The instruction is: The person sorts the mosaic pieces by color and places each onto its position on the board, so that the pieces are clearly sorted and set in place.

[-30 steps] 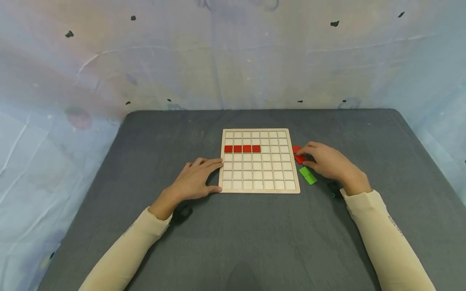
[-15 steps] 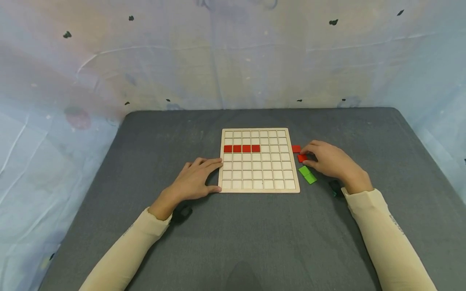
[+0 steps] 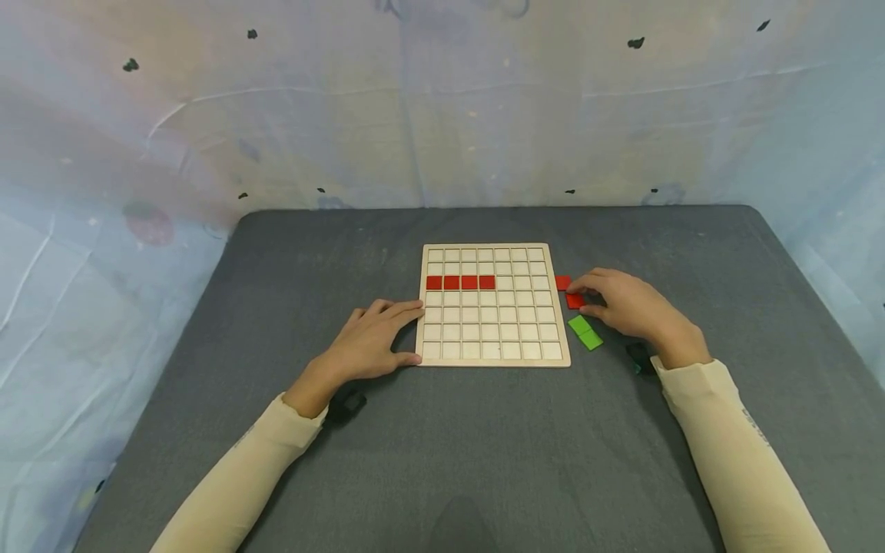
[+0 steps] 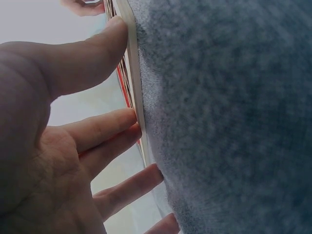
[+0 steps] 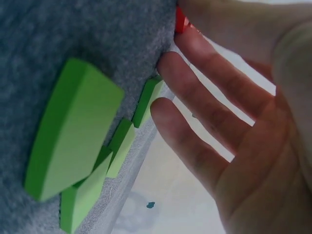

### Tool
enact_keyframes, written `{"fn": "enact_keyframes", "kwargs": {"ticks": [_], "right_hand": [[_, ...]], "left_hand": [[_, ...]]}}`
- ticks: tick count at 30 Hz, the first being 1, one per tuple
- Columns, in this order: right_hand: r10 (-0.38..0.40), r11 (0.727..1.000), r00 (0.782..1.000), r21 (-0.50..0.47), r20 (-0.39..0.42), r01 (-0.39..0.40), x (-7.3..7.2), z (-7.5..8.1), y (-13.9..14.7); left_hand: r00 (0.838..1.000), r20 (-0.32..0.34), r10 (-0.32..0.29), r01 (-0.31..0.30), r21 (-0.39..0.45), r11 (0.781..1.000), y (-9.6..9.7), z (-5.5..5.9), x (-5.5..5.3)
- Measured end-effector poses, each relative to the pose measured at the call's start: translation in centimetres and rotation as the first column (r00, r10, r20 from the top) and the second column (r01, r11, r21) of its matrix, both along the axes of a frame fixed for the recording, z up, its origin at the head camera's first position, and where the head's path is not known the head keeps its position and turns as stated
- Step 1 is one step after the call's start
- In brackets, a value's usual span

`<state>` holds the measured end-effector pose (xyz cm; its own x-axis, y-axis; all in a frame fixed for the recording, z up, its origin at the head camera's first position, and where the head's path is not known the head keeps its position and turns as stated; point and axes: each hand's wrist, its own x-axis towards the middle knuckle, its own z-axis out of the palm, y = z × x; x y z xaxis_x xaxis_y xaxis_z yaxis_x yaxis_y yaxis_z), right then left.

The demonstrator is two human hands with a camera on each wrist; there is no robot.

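Note:
In the head view a pale wooden grid board lies on a grey table, with a row of red tiles in its cells. My left hand rests at the board's left edge, its thumb and fingertips touching the side with fingers extended. Right of the board, my right hand pinches a loose red tile between thumb and fingertip. Another red tile lies just behind it, against the board's edge. Green tiles lie nearer; the right wrist view shows several green tiles beneath the hand.
The grey tabletop spreads around the board. A pale patterned cloth hangs behind the table and along both sides. Small dark wrist devices, such as the one by the right cuff, sit below the wrists.
The pinched red tile has turned from slanted to nearly straight and shifted slightly right, with the right fingertips following it. The left hand and the board have stayed in place.

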<state>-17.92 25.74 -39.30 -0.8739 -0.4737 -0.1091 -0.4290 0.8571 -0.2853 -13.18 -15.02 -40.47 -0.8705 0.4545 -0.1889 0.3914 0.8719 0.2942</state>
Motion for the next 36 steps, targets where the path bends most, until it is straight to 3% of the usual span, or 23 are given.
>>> {"fn": "enact_keyframes", "kwargs": {"ticks": [10, 36], "right_hand": [[0.021, 1.000, 0.999, -0.005, 0.028, -0.021, 0.02, 0.11, 0.00], [0.022, 1.000, 1.000, 0.007, 0.001, -0.022, 0.07, -0.08, 0.00]], "left_hand": [[1.000, 0.005, 0.011, -0.011, 0.011, 1.000, 0.01, -0.04, 0.11], [1.000, 0.002, 0.001, -0.001, 0.010, 1.000, -0.09, -0.07, -0.03]]}}
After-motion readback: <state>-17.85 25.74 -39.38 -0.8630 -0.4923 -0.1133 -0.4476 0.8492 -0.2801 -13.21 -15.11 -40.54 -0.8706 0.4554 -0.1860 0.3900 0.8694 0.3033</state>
